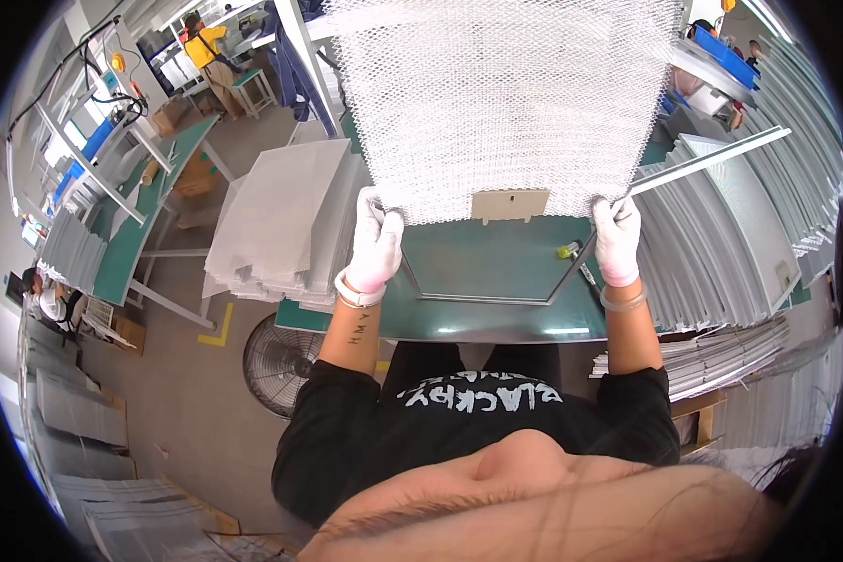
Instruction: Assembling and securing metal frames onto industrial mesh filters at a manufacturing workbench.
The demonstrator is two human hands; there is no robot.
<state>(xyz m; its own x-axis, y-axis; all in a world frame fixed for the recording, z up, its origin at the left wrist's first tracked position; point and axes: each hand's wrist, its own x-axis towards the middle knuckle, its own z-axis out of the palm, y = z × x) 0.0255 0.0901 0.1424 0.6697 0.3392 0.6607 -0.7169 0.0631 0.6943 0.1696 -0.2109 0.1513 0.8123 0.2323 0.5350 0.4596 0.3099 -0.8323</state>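
White mesh filter sheet (506, 103) held up over green workbench (496, 318), roughly upright, long axis running away from person toward top of view, lower edge level. Left hand (376, 245), white-gloved, clenched on lower left corner. Right hand (617, 240), gloved, pinching lower right corner. Metal frame (482, 298) lies flat on bench beneath. Stack of mesh sheets (271, 225) just left of bench. Floor fan (281, 361) below.
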